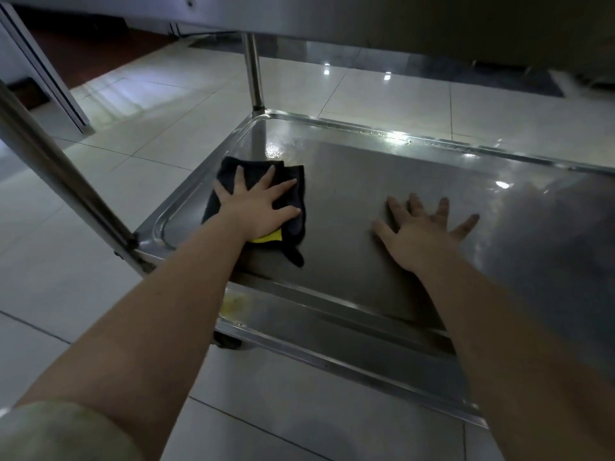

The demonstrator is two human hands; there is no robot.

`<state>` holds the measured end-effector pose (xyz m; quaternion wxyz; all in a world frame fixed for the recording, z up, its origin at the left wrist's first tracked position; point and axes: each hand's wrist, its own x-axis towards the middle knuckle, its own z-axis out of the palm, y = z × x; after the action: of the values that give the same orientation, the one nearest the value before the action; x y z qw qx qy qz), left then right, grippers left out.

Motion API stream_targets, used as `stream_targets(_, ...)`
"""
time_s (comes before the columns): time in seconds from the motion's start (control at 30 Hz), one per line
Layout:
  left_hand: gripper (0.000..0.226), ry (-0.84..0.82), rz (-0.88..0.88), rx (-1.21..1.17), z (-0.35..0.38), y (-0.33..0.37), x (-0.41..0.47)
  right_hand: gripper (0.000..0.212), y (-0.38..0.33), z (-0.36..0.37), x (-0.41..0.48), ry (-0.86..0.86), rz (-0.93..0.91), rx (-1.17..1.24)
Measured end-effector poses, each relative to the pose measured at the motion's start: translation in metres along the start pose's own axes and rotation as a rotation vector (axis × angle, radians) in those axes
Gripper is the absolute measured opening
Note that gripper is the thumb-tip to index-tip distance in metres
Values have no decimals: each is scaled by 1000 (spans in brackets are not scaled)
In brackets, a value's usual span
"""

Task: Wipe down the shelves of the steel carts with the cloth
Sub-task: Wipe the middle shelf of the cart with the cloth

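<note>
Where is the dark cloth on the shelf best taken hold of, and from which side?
Probably pinch the loose corner trailing toward the near rim, coming from the near right. The dark cloth lies folded flat under the open left hand, so its middle is covered; the right hand rests flat on the shelf on that free side.

Cloth [229,169] lies on the lower shelf [366,174] at 11 o'clock, with my left hand [256,204] flat on it. My right hand [422,227] rests on the shelf at 1 o'clock, apart from the cloth. Post [253,71] stands behind the cloth; upper shelf [432,21] sits overhead.
</note>
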<state>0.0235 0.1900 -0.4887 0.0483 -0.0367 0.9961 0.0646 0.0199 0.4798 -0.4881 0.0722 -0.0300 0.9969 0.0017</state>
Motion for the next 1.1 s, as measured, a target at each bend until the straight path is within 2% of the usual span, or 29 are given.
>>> stream_targets(0.2,67,-47,216,35,13,129,46,64,27,4,1,1,98,81)
stream_targets(0.33,70,-48,245,-26,14,152,63,60,27,8,2,17,97,69)
stream_targets(0.47,73,-20,222,-52,6,113,75,56,27,9,7,31,89,110)
stream_targets(0.7,75,33,-97,-16,-14,-30,89,56,28,12,8,47,100,120)
stream_targets(0.8,75,36,-163,23,-14,-38,95,56,28,13,11,28,104,114)
stream_targets(0.87,74,38,-208,6,-13,-15,101,56,27,14,11,22,106,106)
stream_targets(0.93,74,40,-174,-16,-10,25,106,56,28,15,11,26,109,100)
stream_targets(1.1,71,2,202,2,8,165,100,54,34,20,8,68,123,144)
